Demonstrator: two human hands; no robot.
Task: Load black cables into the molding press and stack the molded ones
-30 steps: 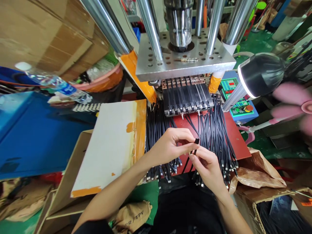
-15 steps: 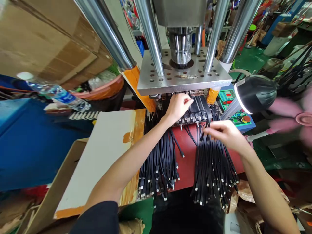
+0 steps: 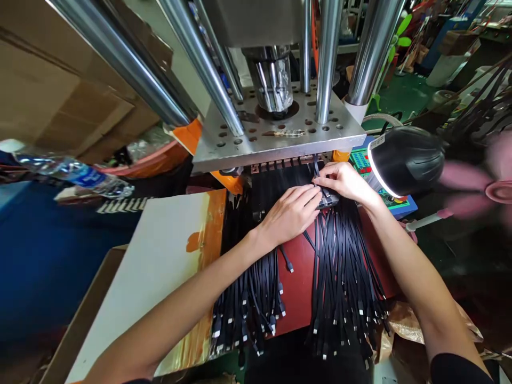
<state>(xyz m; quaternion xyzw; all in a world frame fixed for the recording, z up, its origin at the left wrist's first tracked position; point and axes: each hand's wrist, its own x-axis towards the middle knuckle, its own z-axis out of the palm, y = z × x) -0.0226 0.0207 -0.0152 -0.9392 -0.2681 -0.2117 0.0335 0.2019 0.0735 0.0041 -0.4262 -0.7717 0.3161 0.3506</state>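
Under the metal press plate (image 3: 280,140), my left hand (image 3: 291,212) lies over the front edge of the black mold (image 3: 276,184), its fingertips close to my right hand. My right hand (image 3: 344,181) pinches a thin black cable (image 3: 316,168) at the mold's right part. What lies beneath my left fingers is hidden. Two bundles of black cables with metal connector ends hang in front of the mold, a left bundle (image 3: 250,298) and a right bundle (image 3: 340,272). One loose cable end (image 3: 288,264) rests between them on the red surface (image 3: 296,298).
Steel columns rise around the press. A black lamp (image 3: 408,160) stands at the right before a green control panel (image 3: 362,160), with a spinning pink fan (image 3: 498,192) beyond. A white board (image 3: 152,256) and a plastic bottle (image 3: 80,173) are at the left.
My right hand has moved up from the cables onto the mold, and my left hand has come down to its front edge beside it. The camera view has shifted slightly.
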